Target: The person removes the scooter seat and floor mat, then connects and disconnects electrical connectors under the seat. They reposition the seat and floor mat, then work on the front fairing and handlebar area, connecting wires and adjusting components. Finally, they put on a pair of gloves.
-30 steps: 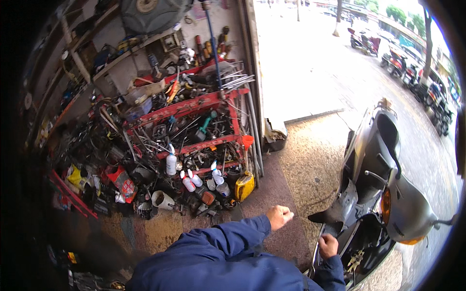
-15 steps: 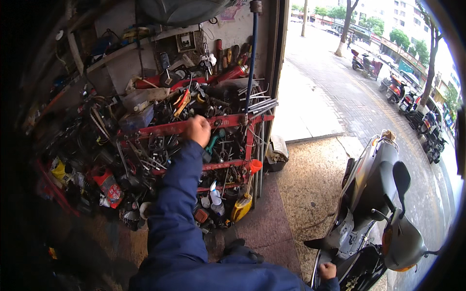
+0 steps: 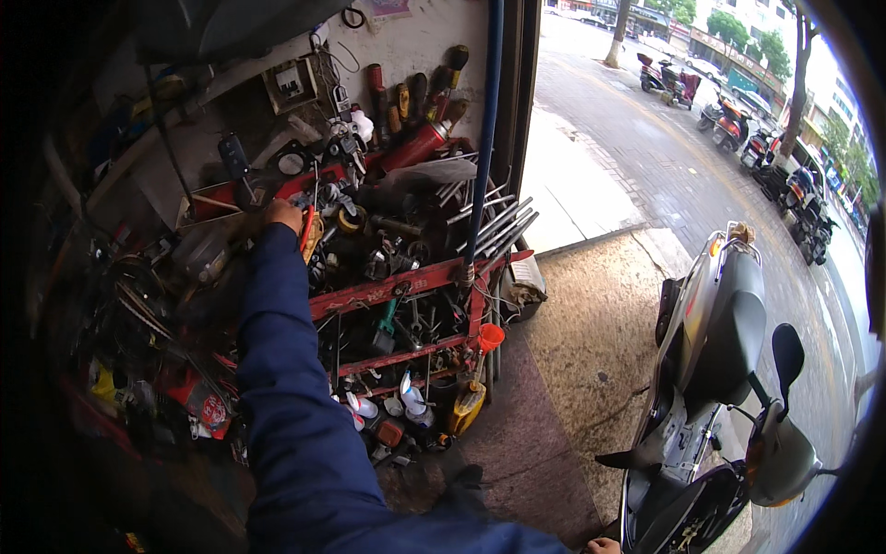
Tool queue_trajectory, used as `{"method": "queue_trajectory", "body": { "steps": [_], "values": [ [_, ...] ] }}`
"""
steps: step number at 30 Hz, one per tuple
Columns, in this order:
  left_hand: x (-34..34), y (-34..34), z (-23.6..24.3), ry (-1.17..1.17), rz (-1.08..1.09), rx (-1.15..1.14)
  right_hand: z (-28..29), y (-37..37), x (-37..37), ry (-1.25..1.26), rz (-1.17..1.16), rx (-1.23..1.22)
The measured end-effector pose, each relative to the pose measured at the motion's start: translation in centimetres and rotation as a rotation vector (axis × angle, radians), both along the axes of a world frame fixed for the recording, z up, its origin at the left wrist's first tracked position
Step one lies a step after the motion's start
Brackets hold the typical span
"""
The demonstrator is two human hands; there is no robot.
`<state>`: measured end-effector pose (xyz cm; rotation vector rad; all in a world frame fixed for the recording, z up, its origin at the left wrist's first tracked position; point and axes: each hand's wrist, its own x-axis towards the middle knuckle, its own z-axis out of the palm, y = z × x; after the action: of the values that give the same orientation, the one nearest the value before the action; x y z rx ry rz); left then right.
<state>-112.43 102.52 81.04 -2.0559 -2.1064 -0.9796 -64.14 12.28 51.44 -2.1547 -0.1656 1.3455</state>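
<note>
My left hand (image 3: 284, 214) reaches far into the top level of a red metal tool rack (image 3: 369, 294), its arm in a dark blue sleeve. Right beside it lies a tool with red and orange handles (image 3: 315, 236), which looks like pliers; whether my fingers touch it I cannot make out, as they are hidden. A dark box-like container (image 3: 201, 255) sits to the left of the hand. At the lower edge only a sliver of my right hand (image 3: 604, 547) shows, close to the floor part of a partly stripped scooter (image 3: 738, 314).
Screwdrivers (image 3: 403, 100) stand in a row against the wall. Metal rods (image 3: 498, 226) jut from the rack's right end, near a blue upright pipe (image 3: 486, 129). An orange funnel (image 3: 490, 337) and yellow bottle (image 3: 467, 408) are lower down. Parked scooters (image 3: 734, 125) line the street.
My left hand has moved forward and left, from above the rack's front rail to beside the red-and-orange-handled tool. My view has shifted closer to the rack. My right hand has sunk toward the lower edge.
</note>
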Motion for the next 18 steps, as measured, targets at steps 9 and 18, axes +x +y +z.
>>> {"method": "queue_trajectory", "body": {
  "steps": [9,18],
  "values": [
    [0.8,-10.5,-0.4,-0.543,0.064,0.431,-2.9,-0.1,-1.1,-0.121,0.077,0.071],
    [9.6,-35.1,-0.5,-0.884,-0.380,0.596,2.1,-1.7,-5.1,0.015,-0.133,0.174]
  ]
}}
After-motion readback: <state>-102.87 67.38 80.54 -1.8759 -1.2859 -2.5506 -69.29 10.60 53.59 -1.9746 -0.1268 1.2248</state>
